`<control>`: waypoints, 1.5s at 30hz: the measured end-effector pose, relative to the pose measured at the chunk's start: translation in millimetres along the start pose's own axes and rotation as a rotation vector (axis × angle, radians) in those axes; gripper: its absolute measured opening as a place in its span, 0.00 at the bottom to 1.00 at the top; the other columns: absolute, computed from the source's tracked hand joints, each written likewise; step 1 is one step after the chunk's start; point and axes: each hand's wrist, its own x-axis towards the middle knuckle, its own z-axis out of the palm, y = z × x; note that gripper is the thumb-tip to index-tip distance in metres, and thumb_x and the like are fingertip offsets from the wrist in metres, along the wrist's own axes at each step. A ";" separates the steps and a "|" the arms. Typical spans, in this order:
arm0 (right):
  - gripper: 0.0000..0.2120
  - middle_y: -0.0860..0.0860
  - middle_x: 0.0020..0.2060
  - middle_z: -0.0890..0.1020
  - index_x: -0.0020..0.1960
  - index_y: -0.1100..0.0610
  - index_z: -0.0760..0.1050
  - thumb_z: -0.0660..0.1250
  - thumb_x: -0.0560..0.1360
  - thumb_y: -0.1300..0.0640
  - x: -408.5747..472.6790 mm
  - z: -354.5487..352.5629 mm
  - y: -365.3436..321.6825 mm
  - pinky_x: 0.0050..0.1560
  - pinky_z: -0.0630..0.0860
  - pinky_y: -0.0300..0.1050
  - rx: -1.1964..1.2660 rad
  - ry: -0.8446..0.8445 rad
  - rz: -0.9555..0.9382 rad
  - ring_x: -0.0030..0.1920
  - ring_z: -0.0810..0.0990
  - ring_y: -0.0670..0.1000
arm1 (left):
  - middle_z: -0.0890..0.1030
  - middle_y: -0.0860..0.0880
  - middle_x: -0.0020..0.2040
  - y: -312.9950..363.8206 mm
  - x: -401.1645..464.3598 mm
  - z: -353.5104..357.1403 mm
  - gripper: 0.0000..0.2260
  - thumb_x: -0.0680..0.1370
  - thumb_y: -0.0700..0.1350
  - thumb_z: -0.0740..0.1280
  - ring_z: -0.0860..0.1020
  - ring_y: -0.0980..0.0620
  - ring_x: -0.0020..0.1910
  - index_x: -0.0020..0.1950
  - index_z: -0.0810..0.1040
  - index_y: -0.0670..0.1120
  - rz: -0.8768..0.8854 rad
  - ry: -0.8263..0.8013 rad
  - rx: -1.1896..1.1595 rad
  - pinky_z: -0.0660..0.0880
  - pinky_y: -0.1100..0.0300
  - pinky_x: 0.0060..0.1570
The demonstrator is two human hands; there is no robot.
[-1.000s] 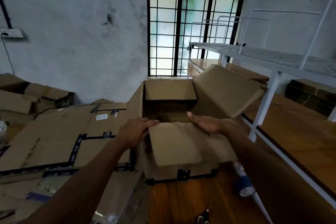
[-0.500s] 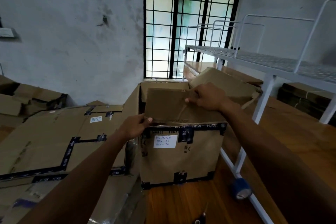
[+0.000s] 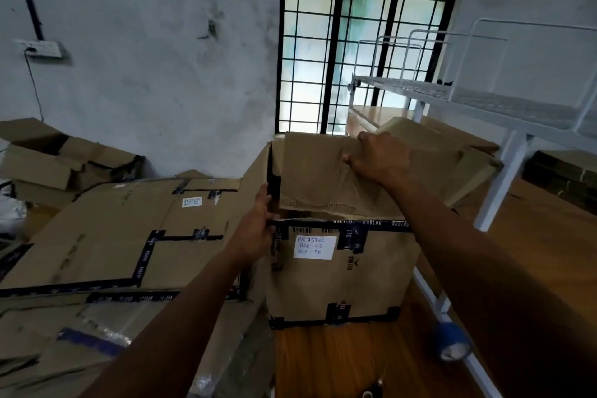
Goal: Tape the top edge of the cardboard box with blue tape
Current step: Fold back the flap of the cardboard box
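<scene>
A brown cardboard box [image 3: 339, 281] stands on the wooden floor in front of me, with dark printed tape along its edges and a white handwritten label. Its near top flap [image 3: 310, 171] is raised upright. My right hand [image 3: 378, 158] grips the flap's upper edge. My left hand [image 3: 258, 229] holds the box's top left corner, fingers wrapped on the edge. A roll of blue tape [image 3: 450, 342] lies on the floor at the right, beside the box. The right flap [image 3: 452, 155] hangs open outward.
Flattened cardboard sheets [image 3: 106, 245] are piled at the left, with open boxes behind them. A white metal bunk frame [image 3: 504, 126] rises at the right, its leg close to the box. A barred window [image 3: 358, 48] is in the far wall. A small dark object [image 3: 371, 391] lies at the bottom edge.
My right hand has lifted the near flap from lying folded down over the box front to standing upright. My left hand slid from the flap to the box's top left corner.
</scene>
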 end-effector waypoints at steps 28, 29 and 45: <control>0.11 0.39 0.54 0.84 0.56 0.45 0.82 0.75 0.76 0.58 -139.5 -26.7 66.8 0.57 0.81 0.44 0.540 -0.287 -0.394 0.57 0.82 0.39 | 0.79 0.42 0.68 -8.0 -1.4 3.1 0.33 0.75 0.26 0.65 0.80 0.47 0.65 0.79 0.70 0.45 0.081 0.039 0.087 0.78 0.47 0.67; 0.13 0.39 0.55 0.84 0.57 0.46 0.82 0.76 0.75 0.59 -149.4 -19.3 68.0 0.57 0.82 0.47 0.546 -0.260 -0.400 0.57 0.82 0.39 | 0.79 0.42 0.68 -7.3 -2.2 3.1 0.31 0.76 0.26 0.66 0.80 0.47 0.65 0.77 0.72 0.44 0.096 0.041 0.100 0.78 0.47 0.67; 0.17 0.53 0.59 0.81 0.65 0.52 0.75 0.70 0.78 0.50 -85.6 -5.2 19.7 0.62 0.73 0.57 0.243 0.370 -0.013 0.61 0.76 0.57 | 0.78 0.46 0.72 6.4 -3.7 3.1 0.27 0.80 0.42 0.69 0.79 0.46 0.66 0.79 0.69 0.48 0.002 0.009 0.114 0.78 0.45 0.66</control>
